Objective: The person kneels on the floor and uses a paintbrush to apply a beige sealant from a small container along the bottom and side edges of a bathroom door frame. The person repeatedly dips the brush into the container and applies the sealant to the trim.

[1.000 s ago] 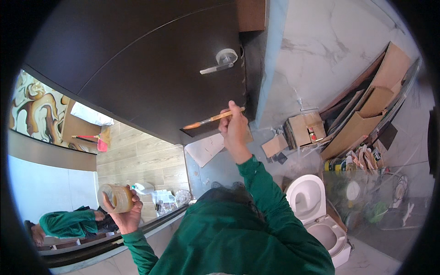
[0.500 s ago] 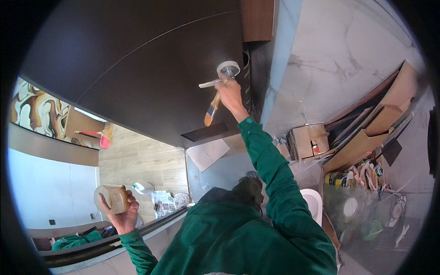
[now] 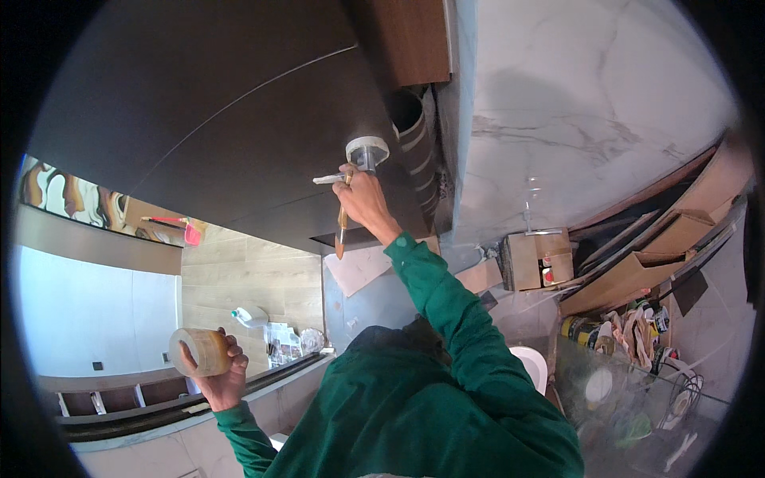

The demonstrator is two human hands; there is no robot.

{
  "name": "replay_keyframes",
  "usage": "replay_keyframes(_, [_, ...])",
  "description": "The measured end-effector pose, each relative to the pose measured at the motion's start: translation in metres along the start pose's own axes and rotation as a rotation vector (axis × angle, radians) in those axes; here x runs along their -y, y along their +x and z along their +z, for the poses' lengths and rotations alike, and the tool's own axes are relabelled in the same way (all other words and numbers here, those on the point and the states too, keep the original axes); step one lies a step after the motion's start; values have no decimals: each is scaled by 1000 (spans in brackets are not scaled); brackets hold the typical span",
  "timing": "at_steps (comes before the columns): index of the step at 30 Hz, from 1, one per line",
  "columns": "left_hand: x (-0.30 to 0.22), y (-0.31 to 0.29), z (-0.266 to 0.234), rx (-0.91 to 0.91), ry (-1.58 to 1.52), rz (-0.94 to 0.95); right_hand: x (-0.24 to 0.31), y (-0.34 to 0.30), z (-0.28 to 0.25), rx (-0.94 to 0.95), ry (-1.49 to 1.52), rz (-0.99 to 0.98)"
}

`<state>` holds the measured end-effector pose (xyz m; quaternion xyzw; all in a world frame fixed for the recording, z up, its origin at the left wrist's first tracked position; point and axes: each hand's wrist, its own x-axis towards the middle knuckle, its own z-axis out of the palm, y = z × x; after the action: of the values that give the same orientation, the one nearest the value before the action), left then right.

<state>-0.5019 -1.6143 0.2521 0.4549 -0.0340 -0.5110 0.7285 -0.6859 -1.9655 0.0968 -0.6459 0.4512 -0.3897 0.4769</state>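
My right hand (image 3: 366, 201) is closed round a paintbrush (image 3: 342, 231) whose orange bristles hang downward. Its fingers are also at the lever handle (image 3: 328, 179) of a dark brown door (image 3: 263, 135); I cannot tell how firmly they grip it. The handle's round base (image 3: 368, 146) looks wrapped or ringed in white. Low on the left, my left hand (image 3: 225, 381) grips a translucent plastic jar (image 3: 199, 352) with a brownish content. Its wide round end faces left, and the jar is held apart from the door.
A striped dark roll (image 3: 416, 151) stands between the door edge and the marble-look wall (image 3: 558, 119). Cardboard sheets (image 3: 661, 255) and a box (image 3: 530, 259) are on the right. Left, a white jug (image 3: 250, 317) rests on the wood floor (image 3: 247, 275) by newspaper (image 3: 281, 341).
The door and my right hand have shifted left and toward me, and more of the striped roll shows beside the door edge. The view has turned slightly. Both hands keep their holds.
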Motion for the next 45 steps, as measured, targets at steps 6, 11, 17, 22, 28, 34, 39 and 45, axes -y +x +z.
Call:
replay_keyframes(6, [1,-9,5,-35,38,60,5,-25,-5,122,88,70])
replay_keyframes(11, [2,-11,4,-19,-13,59,8,-42,-1,120,103,58])
replay_keyframes(17, [9,-10,5,-59,-5,38,8,-62,0,142,118,107])
replay_keyframes(22, [18,-12,5,-123,-44,44,11,-81,-3,117,230,142])
replay_keyframes(28, [28,-17,-1,-140,-127,41,25,-125,-46,87,779,305])
replay_keyframes(34, [41,-20,-19,-156,-197,78,40,-128,-62,-62,758,416])
replay_keyframes(39, [55,-20,-40,-112,-296,62,47,-130,-63,-85,757,397])
replay_keyframes(45, [70,-20,-59,-203,-318,62,56,-121,-66,-89,772,374])
